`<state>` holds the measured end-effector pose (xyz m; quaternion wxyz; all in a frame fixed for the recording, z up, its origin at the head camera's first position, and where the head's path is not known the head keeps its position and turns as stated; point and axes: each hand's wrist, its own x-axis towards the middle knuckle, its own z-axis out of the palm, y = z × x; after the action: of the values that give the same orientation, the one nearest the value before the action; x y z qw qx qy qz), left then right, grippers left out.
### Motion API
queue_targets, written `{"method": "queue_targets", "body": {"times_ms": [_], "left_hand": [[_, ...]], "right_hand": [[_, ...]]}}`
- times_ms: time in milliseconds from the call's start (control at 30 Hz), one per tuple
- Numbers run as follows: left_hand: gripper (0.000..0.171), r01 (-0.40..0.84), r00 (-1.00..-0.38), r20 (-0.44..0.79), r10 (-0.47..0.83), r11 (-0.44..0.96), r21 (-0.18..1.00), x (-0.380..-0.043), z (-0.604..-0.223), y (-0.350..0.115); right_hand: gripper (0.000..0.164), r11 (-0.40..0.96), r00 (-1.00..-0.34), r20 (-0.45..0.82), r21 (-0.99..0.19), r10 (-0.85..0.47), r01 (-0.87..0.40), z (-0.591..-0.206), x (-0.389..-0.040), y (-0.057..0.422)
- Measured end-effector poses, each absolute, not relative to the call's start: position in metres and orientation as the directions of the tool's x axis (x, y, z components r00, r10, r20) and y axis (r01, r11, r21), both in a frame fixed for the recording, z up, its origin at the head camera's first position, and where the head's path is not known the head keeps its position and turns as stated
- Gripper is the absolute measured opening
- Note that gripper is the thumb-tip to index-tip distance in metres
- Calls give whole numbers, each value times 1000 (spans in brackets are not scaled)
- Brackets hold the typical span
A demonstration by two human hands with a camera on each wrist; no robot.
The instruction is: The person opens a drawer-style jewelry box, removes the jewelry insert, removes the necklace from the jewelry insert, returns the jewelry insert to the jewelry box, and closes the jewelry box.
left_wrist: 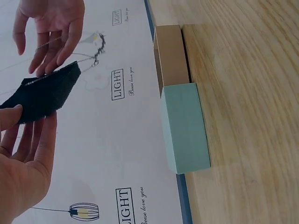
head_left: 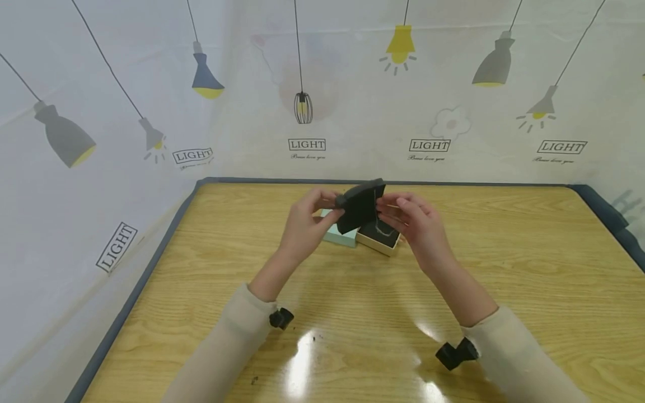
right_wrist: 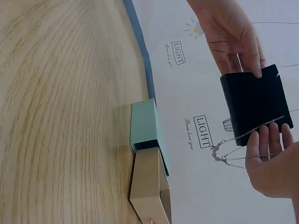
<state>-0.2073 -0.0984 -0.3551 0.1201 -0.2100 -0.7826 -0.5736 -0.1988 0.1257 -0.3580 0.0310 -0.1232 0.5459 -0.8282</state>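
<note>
My left hand point(head_left: 302, 229) pinches a thin black square pad point(right_wrist: 254, 102) by one side, thumb on one face and fingers behind. The pad is tilted above two small boxes in the head view. A silver chain necklace point(right_wrist: 216, 153) runs across the pad's far edge, and part of it dangles with a small cluster of links. My right hand point(head_left: 423, 224) is at that edge, its fingertips touching the pad and the chain lying along its fingers. Its thumb stands apart. Below are a mint-green box part point(left_wrist: 189, 128) and an open tan box point(left_wrist: 173, 53), end to end.
The boxes stand on a wood-grain table point(head_left: 227, 240) with a dark blue edge point(head_left: 262, 180). A white cloth point(head_left: 353, 67) printed with lamps hangs behind and beside it. Black wrist cameras point(head_left: 456, 354) are on both sleeves.
</note>
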Motion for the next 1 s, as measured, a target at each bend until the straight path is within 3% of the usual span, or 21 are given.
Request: {"method": "queue_targets", "body": {"times_ms": [567,1000], "left_hand": [[19,412,-903,364,230,219,884,-204,-357,-97],[18,448,-875,380,299,206,870,-204,-361,-90]], "right_hand": [[32,-222,-957,221,-959,-189,-178,-363,-200,123],[37,-121,-971,157,-983,-182,-136,-363,-198,119]]}}
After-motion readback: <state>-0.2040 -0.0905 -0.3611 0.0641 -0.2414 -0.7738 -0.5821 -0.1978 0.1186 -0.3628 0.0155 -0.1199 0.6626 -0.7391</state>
